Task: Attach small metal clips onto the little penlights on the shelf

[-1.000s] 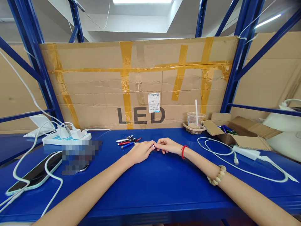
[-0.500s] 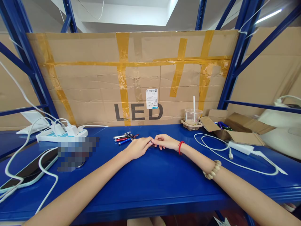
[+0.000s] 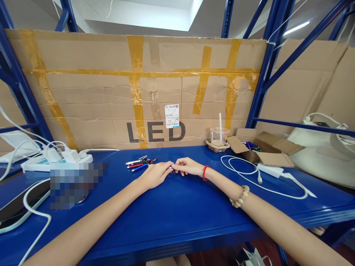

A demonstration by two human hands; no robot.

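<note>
Both my hands rest on the blue shelf top [image 3: 177, 218], fingertips meeting in the middle. My left hand [image 3: 155, 174] and my right hand [image 3: 187, 167] are pinched together on a small dark and red item [image 3: 172, 170] that is mostly hidden by the fingers. A little pile of pens [image 3: 140, 163], red, blue and silver, lies just left of my left hand. My right wrist wears a red string and, further up the arm, a beaded bracelet [image 3: 240, 197].
A taped cardboard sheet marked LED [image 3: 155, 92] backs the shelf. A plastic cup with straw [image 3: 219, 137], an open cardboard box [image 3: 263, 149] and a white charger cable [image 3: 260, 173] lie right. A power strip [image 3: 58, 159] and a cabled device [image 3: 19, 208] lie left.
The camera has swung right and slightly down, so everything shifts left in view. My hands stay joined in the same spot on the shelf.
</note>
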